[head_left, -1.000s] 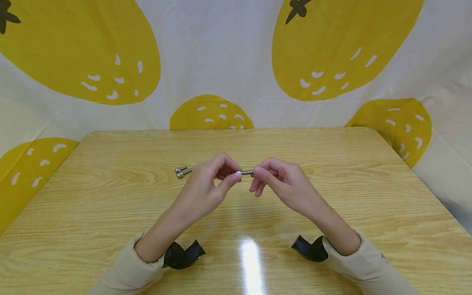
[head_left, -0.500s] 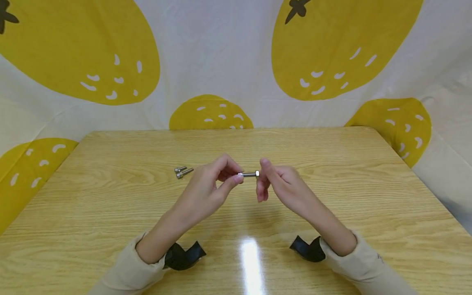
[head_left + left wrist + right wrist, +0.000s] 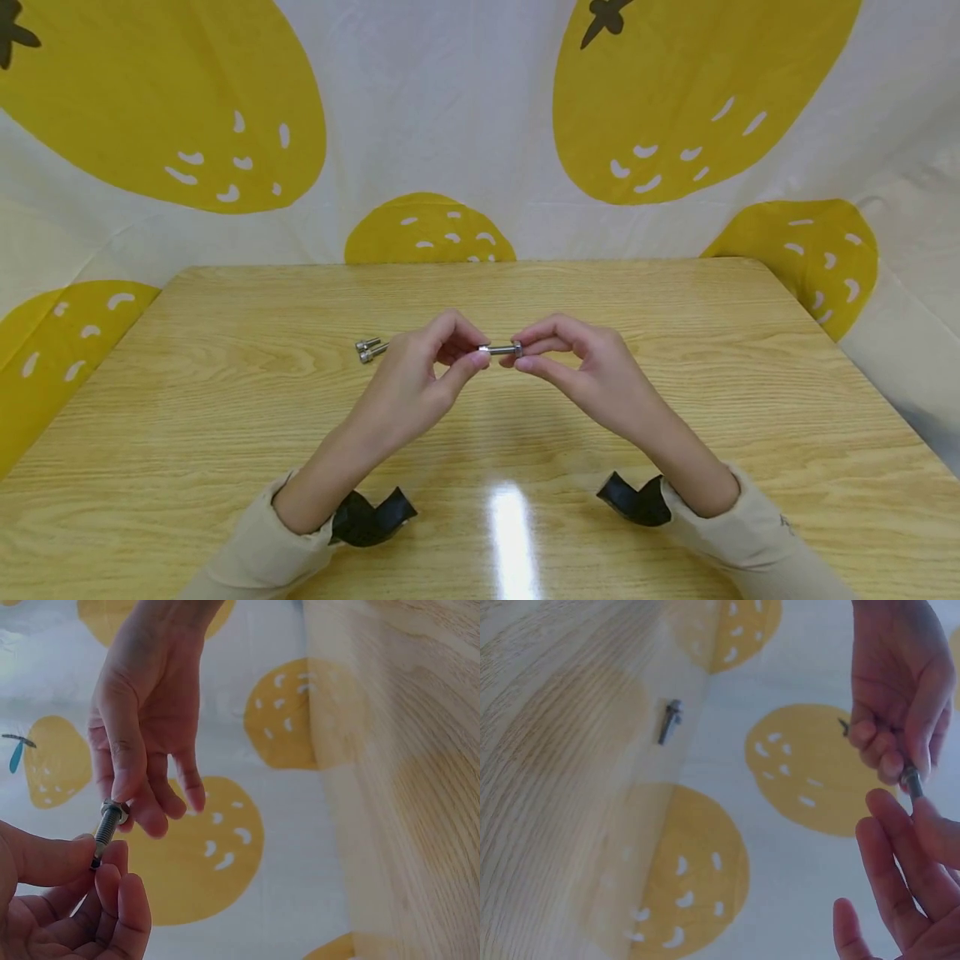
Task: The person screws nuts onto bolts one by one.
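Observation:
Above the middle of the table, a silver bolt lies level between both hands. My left hand pinches its head between thumb and fingers; the fingertips partly hide the head. A hex nut sits at the other end of the bolt. My right hand pinches that nut with the thumb below and the fingers above. In the left wrist view, the threaded shank shows between the two hands. The right wrist view shows the bolt's head at the left hand's fingertips.
Two socket-head bolts lie side by side on the wooden table, just left of my left hand, which partly covers one. A white cloth with yellow fruit prints hangs behind the table. Black wrist mounts stick out from both sleeves.
My right hand opens away from the nut half a second ago, turning and shifting slightly right, then comes back and grips the nut again. The left hand keeps holding the bolt head almost still.

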Tool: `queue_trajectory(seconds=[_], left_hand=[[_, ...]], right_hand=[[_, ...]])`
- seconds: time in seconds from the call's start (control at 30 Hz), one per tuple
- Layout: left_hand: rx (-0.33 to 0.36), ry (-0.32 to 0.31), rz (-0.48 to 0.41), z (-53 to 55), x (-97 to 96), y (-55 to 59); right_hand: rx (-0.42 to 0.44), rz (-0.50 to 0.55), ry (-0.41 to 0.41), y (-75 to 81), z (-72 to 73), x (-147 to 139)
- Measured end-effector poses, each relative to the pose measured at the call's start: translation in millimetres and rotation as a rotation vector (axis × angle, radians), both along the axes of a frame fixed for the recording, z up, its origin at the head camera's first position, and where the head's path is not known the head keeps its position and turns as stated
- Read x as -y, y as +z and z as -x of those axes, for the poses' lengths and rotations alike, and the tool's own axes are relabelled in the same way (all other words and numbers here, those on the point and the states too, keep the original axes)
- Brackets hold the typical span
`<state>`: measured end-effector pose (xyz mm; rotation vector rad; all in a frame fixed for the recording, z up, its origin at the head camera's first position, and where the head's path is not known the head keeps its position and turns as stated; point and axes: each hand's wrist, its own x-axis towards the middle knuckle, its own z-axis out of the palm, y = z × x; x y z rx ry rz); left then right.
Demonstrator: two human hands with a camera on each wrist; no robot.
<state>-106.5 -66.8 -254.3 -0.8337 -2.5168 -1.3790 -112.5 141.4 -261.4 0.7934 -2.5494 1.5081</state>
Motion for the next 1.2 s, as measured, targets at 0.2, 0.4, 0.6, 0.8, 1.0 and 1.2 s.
queue_trajectory(seconds=[0.2,0.4,0.6,0.8,1.0,1.2], left_hand=[[-0.088,-0.040,0.021,1.3,-1.2,-1.7],[-0.082,-0.061,0.016,1.4,-1.4,-2.3],[-0.066,-0.081,-0.003,0.7,-2.4,-2.8],[-0.031,-0.062,-0.012,-0.6,-2.7,-2.5],[0.018,-0.020,-0.016,-0.8,-1.2,-0.4],[0.025,-0.010,-0.015,0.0,0.0,0.8]], right_hand=[[-0.024,-0.033,0.034,0.6,0.0,-2.1],[0.023,-0.022,0.101,-2.7,1.9,-2.0],[0.121,0.004,0.081,-7.7,2.1,4.9],[0.185,0.003,0.038,-4.8,3.6,1.9],[0.092,0.014,0.072,1.4,3.2,-5.4],[-0.015,0.036,0.049,1.7,2.0,-5.3]])
